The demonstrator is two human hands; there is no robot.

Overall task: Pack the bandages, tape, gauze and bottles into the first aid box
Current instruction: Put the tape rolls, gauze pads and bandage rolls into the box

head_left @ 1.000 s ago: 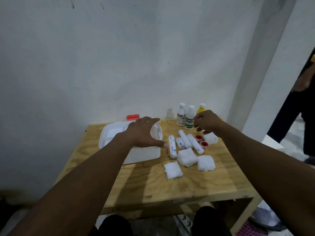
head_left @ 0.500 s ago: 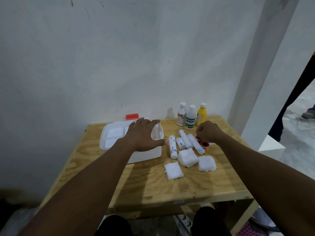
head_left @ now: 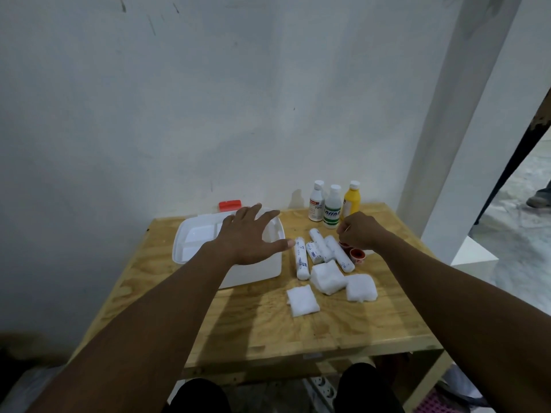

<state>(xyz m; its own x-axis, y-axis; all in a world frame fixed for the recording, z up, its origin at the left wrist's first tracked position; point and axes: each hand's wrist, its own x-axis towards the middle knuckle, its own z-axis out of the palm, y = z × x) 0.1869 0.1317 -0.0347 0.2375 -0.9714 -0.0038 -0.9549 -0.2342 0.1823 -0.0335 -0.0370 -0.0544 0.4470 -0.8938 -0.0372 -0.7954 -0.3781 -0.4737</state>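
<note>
The open white first aid box (head_left: 193,242) with a red latch (head_left: 229,205) sits at the table's back left. My left hand (head_left: 250,236) hovers over it, fingers spread, holding nothing. Three bottles stand at the back: two white (head_left: 316,201) (head_left: 332,207) and one yellow (head_left: 351,201). Several rolled bandages (head_left: 301,260) lie right of the box. Three gauze pads (head_left: 328,277) lie in front of them. My right hand (head_left: 360,231) is curled just above the red tape rolls (head_left: 357,254); nothing shows in its fingers.
The wooden table (head_left: 268,338) stands against a white wall, with a white pillar (head_left: 447,144) at its right. A power strip (head_left: 323,389) lies on the floor under the table. Someone's shoe (head_left: 539,199) shows at the far right.
My right hand has come down from the bottles to the tape rolls and now hides a fourth gauze pad behind them. My left hand has stayed over the box.
</note>
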